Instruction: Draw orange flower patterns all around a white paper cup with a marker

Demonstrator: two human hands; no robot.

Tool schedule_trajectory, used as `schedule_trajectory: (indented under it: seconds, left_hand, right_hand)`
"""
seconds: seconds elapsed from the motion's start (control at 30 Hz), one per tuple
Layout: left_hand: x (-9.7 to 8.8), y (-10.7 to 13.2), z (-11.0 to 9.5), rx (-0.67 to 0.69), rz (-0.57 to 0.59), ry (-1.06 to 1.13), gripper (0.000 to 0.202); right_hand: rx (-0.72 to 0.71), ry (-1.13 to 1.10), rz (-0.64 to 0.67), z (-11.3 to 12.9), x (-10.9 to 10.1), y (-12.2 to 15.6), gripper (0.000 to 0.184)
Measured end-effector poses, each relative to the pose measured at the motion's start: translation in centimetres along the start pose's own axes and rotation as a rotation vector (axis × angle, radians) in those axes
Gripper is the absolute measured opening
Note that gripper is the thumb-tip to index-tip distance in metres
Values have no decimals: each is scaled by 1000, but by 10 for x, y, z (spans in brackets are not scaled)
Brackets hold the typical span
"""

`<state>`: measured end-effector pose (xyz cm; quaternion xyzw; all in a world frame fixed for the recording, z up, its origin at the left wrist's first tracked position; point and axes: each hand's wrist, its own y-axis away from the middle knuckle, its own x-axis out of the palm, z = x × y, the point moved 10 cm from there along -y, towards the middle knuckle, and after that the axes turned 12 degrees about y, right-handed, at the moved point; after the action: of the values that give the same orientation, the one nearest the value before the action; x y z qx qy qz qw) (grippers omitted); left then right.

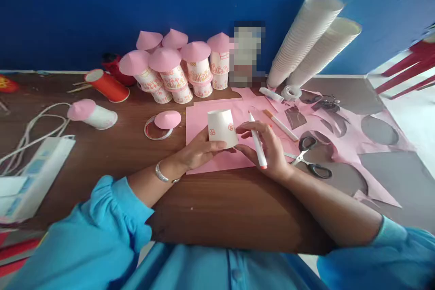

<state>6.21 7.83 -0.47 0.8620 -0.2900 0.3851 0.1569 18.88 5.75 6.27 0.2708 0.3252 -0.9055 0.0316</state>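
Observation:
A white paper cup, turned upside down, bears small red-orange flowers drawn on its side. My left hand is closed around its lower left part and holds it above the pink paper. Between the fingers of my right hand is a white marker with a red end. Its other tip points up and away from me, close to the cup's right side. The right fingertips are near the cup; whether they touch it I cannot tell.
Several decorated cup towers with pink cone roofs stand against the blue wall. Tall stacks of paper cups lean at the back right. Scissors, an orange marker and cut pink scraps lie right. A power strip is left.

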Motion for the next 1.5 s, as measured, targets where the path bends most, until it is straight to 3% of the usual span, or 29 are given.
schedule_trajectory:
  seconds: [0.17,0.47,0.83,1.0,1.17,1.5]
  left_hand:
    - [-6,-1,-6,1,-52,62,38]
    - [2,0,-3,-5,17,18,46]
    - [-8,0,-7,17,-67,64,41]
    - [-9,0,-9,23,-91,147,36]
    - [-7,1,-10,36,-96,139,39]
    - [-6,0,-12,37,-118,91,35]
  right_hand:
    - [15,-6,-18,-1,-2,1,32]
    - [-1,44,-19,0,-1,2,26]
    - [-24,15,-37,5,-5,2,30]
    - [-184,132,-59,24,-9,3,34]
    - [-371,249,-8,39,-1,8,40]
    - [-419,304,6,42,4,11,33]
